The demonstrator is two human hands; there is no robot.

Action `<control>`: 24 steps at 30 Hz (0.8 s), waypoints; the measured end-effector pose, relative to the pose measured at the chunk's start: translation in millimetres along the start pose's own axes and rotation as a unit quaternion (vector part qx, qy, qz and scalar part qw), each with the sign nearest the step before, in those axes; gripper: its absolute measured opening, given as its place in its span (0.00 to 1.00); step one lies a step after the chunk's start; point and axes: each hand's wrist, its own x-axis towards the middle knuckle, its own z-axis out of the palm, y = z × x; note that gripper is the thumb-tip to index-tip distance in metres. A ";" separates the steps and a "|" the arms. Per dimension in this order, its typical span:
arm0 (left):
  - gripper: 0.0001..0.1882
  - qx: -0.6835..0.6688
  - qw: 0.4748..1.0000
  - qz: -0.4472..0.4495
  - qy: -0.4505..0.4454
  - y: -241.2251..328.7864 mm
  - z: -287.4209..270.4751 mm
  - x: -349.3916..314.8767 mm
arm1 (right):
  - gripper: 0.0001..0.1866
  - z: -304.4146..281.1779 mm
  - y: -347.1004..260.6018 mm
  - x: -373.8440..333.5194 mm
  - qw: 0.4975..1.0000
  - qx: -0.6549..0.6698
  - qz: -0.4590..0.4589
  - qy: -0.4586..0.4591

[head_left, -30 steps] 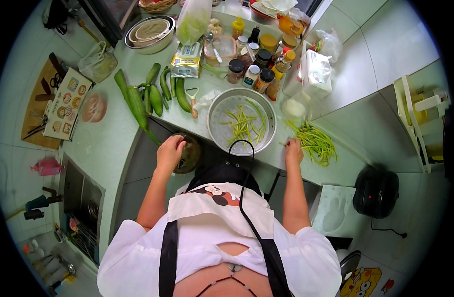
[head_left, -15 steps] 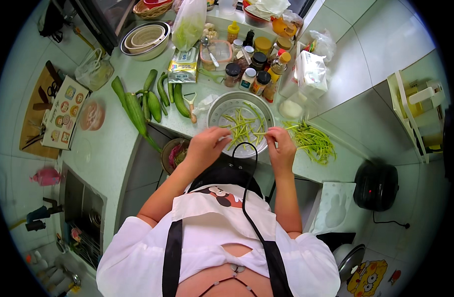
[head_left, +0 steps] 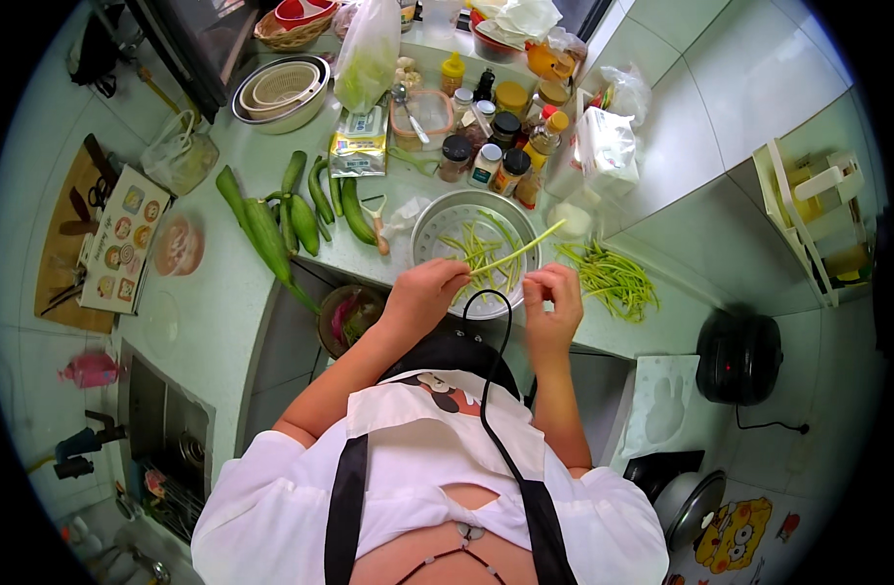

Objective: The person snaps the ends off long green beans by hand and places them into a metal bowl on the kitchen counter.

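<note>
My left hand is closed at the near left rim of a round metal basin, pinching one end of a long, thin green vegetable stem. The stem slants up across the basin toward the far right. Opposite it, my right hand has its fingers curled together at the basin's right rim, below the stem and apart from it. Whatever is between those fingertips, if anything, is hidden. Short cut pieces of green stem lie in the basin. A pile of long green stems rests on the counter to the right.
Green gourds, cucumbers and a peeler lie left of the basin. Spice jars and bottles crowd its far side. A bowl with scraps sits below the counter edge. A black cable hangs between my arms.
A long stem now slants up from my left hand; before, a stem pointed right from my right hand's fingertips. My left hand has moved slightly right and my right hand slightly nearer to me.
</note>
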 end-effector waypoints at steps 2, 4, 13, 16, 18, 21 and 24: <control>0.04 -0.032 0.999 -0.007 -0.005 1.1 -3.0 0.3 | 0.07 -2.9 20.3 1.0 0.984 0.128 0.117 -0.051; 0.04 -0.029 1.000 0.008 -0.005 0.0 -4.5 -1.0 | 0.09 -2.2 19.4 8.0 0.906 0.307 0.280 -0.081; 0.03 0.078 0.997 0.018 0.017 -5.6 -3.1 -9.6 | 0.09 -0.2 -6.3 12.7 0.932 0.253 0.218 -0.140; 0.05 0.086 0.996 0.009 0.030 -7.5 0.2 -9.7 | 0.07 -4.0 -14.8 7.1 0.941 0.251 0.168 -0.153; 0.06 0.084 0.995 0.022 0.041 -7.3 0.6 -4.3 | 0.07 -5.1 -13.9 10.0 0.944 0.259 0.133 -0.153; 0.09 0.060 0.998 0.008 0.014 -5.3 8.1 -5.3 | 0.07 -10.4 -6.5 16.1 0.940 0.278 0.139 -0.141; 0.09 0.046 0.998 -0.007 0.048 0.7 20.6 -6.0 | 0.07 -18.6 -0.7 21.0 0.947 0.256 0.119 -0.154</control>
